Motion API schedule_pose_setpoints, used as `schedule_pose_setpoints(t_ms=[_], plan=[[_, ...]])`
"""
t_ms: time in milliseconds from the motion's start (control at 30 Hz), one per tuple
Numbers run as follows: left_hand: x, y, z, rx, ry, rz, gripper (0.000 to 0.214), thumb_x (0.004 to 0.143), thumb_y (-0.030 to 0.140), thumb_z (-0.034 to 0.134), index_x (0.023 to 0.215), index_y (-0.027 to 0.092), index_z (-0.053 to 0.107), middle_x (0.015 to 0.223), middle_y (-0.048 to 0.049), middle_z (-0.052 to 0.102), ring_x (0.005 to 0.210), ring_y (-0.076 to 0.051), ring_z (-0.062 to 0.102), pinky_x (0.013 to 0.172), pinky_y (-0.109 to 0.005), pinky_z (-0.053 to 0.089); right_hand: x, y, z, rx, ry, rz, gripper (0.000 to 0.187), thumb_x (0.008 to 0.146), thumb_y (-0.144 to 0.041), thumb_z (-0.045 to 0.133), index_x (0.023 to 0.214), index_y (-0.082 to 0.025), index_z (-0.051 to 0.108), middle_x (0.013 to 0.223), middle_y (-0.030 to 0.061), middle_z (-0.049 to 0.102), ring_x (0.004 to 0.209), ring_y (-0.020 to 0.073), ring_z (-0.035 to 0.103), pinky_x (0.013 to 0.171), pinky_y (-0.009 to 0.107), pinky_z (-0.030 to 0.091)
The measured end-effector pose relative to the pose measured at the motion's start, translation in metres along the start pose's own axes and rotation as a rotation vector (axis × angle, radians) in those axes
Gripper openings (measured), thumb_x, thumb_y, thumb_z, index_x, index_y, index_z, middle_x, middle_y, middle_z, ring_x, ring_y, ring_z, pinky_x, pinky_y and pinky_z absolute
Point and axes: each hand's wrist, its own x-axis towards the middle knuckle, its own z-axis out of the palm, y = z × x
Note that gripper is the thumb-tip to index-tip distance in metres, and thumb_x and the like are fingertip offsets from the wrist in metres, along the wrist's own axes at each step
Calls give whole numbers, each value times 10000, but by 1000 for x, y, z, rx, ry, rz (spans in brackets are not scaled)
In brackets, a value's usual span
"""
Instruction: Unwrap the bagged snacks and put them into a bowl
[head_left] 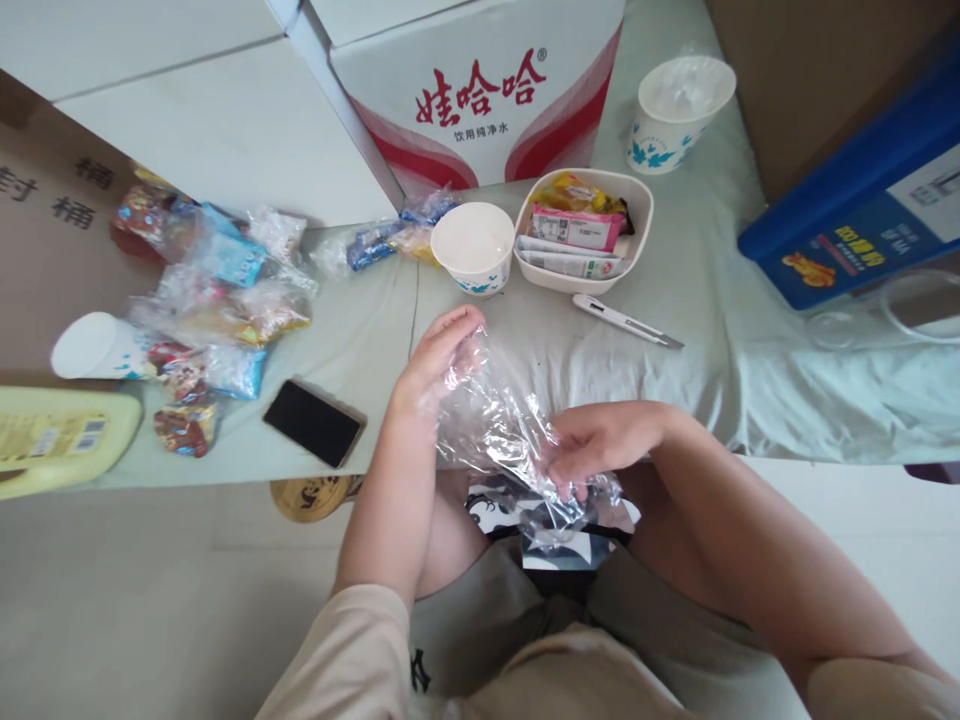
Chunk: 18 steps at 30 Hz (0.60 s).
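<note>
A clear crinkled plastic bag (504, 420) stretches between both my hands, over the near edge of the cloth-covered table (712, 330). My left hand (439, 358) grips its upper end with fingers curled. My right hand (596, 445) pinches its lower part above my lap. An empty paper cup (473, 247) with blue leaf print stands just beyond my left hand. Beside it, a cream tray (642, 225) holds several snack packets.
A white utility knife (627, 321) lies right of the cup. A black phone (313, 422) rests at the table's near edge. Bagged snacks (217, 300) pile at the left with a tipped cup (94, 347). A second cup (679, 112), cartons (480, 90), a blue box (862, 210) stand behind.
</note>
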Motion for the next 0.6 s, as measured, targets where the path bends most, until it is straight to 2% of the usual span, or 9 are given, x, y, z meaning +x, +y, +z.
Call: schedule_pose_setpoints(t_ms=[33, 133, 200, 267, 367, 433, 500, 567, 600], plan=[[0, -1, 0, 5, -7, -22, 418, 687, 494, 854, 745, 217, 546, 480, 94, 429, 340, -51, 383, 334, -188, 248, -1, 1, -1, 13, 38, -83, 494, 892, -649, 653, 932, -166, 747, 872, 63, 776, 774, 164, 702, 737, 298, 560], [-1, -4, 3, 61, -40, -52, 364, 717, 468, 845, 745, 213, 586, 508, 80, 451, 356, -56, 398, 343, -193, 291, 1, 3, -2, 60, 360, -335, 436, 910, -602, 653, 1066, -204, 735, 1043, 56, 773, 939, 170, 698, 844, 317, 564], [2, -6, 6, 96, -58, -36, 334, 749, 461, 823, 735, 206, 608, 511, 67, 465, 354, -60, 402, 336, -196, 277, 7, 3, 0, 54, 425, -358, 348, 907, -528, 679, 1019, -201, 720, 949, 30, 758, 826, 145, 676, 744, 281, 554], [7, -6, 7, 91, -60, -17, 359, 803, 534, 765, 755, 200, 641, 498, 50, 478, 339, -71, 399, 326, -207, 253, 15, 2, 3, 1, 382, -310, 277, 919, -458, 668, 863, -188, 692, 737, -12, 695, 627, 104, 581, 601, 239, 490], [13, -3, 9, 17, -48, 35, 566, 866, 742, 592, 922, 191, 707, 606, -26, 626, 462, -149, 589, 398, -244, 395, 22, 1, 6, 28, 499, -328, 303, 943, -455, 620, 795, -192, 645, 597, -46, 589, 512, 82, 469, 510, 227, 411], [11, -3, 14, -47, -64, 100, 745, 836, 866, 489, 1035, 185, 715, 817, -105, 734, 738, -242, 737, 545, -305, 534, 25, 2, 5, 102, 681, -391, 300, 940, -493, 616, 882, -199, 646, 602, -52, 570, 513, 89, 481, 510, 232, 423], [5, -7, 21, -96, -148, 121, 888, 739, 964, 458, 1059, 176, 716, 967, -158, 758, 941, -309, 753, 652, -368, 588, 28, 6, 3, 119, 882, -424, 323, 949, -519, 596, 976, -202, 651, 640, -40, 588, 536, 102, 517, 532, 245, 454], [-1, -15, 29, -118, -277, 58, 912, 614, 967, 604, 1046, 171, 719, 1007, -164, 756, 962, -322, 748, 682, -386, 600, 31, 10, 0, 58, 1053, -434, 348, 971, -518, 565, 1086, -203, 655, 775, 6, 671, 633, 129, 604, 615, 274, 517], [-3, -19, 32, -114, -319, 12, 862, 567, 897, 732, 1039, 176, 718, 998, -146, 756, 917, -301, 749, 676, -373, 600, 32, 13, -2, 13, 1112, -436, 365, 985, -515, 544, 1148, -207, 651, 864, 32, 708, 706, 149, 648, 676, 296, 545]])
